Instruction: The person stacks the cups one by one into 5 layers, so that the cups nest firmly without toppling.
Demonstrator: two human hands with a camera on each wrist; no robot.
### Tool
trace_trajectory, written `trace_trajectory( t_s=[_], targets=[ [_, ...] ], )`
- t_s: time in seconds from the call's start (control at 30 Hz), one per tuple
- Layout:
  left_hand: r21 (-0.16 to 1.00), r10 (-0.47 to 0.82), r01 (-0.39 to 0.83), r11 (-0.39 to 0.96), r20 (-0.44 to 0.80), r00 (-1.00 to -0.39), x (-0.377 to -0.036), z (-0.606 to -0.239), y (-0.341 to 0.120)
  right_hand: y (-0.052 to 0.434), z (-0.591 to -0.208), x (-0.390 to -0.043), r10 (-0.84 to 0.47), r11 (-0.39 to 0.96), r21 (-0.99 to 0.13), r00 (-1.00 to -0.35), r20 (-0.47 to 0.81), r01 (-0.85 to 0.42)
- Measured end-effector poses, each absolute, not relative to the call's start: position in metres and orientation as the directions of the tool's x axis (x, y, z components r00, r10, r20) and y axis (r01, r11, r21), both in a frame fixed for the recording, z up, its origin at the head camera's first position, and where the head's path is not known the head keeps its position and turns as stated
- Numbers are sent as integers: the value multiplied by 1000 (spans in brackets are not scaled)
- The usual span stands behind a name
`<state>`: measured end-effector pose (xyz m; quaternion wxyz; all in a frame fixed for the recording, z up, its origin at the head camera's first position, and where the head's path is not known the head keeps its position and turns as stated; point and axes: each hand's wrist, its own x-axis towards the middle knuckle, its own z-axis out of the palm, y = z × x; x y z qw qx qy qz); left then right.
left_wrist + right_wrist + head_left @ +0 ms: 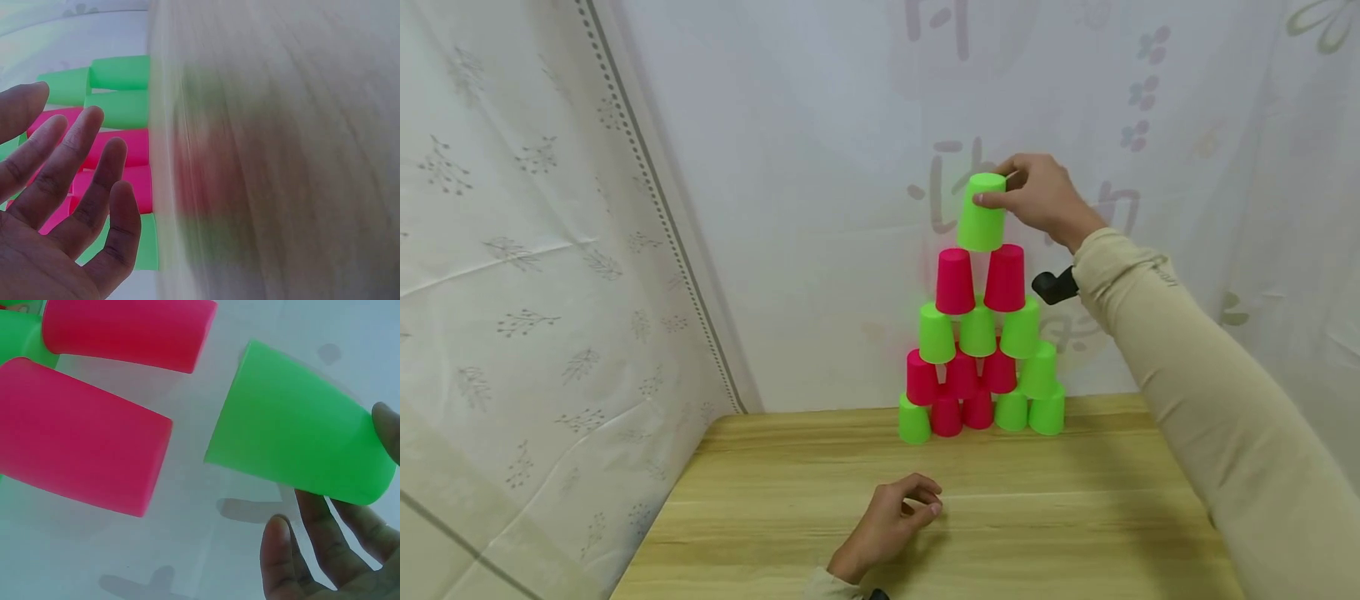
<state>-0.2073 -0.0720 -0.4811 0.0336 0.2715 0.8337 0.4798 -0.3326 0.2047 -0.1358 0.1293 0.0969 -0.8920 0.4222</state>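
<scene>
A pyramid of upside-down green and red cups stands at the back of the table, with two red cups side by side as its top row. Just above them my right hand pinches an upside-down green cup between thumb and fingers near its narrow end. In the right wrist view a gap separates this green cup from the red ones. My left hand hovers low over the table front, fingers loosely bent and holding nothing. The left wrist view shows its spread fingers before the lower cups.
The wooden table ends at a pale printed curtain right behind the stack. Another patterned curtain hangs along the left side. A black wrist-worn device juts from the right sleeve, close to the upper cups.
</scene>
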Motion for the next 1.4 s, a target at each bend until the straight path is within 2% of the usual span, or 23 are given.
trace_trajectory(
  t_s=[0.2,0.83,1.17,1.4],
  targets=[
    [820,476,415,395,204,-856,-208,-481,-73,204,-142,-337,-34,627,-730,-946,322,-272],
    [817,484,415,401,195,-853,-204,-483,-77,202,-154,-339,-62,633,-730,-957,283,-257],
    [788,434,389,476,174,-884,-212,-468,-102,242,-167,-315,-123,789,-564,-963,242,-242],
    [718,392,406,565,200,-898,-214,-462,-127,271,-211,-294,-221,873,-374,-938,267,-312]
  ],
)
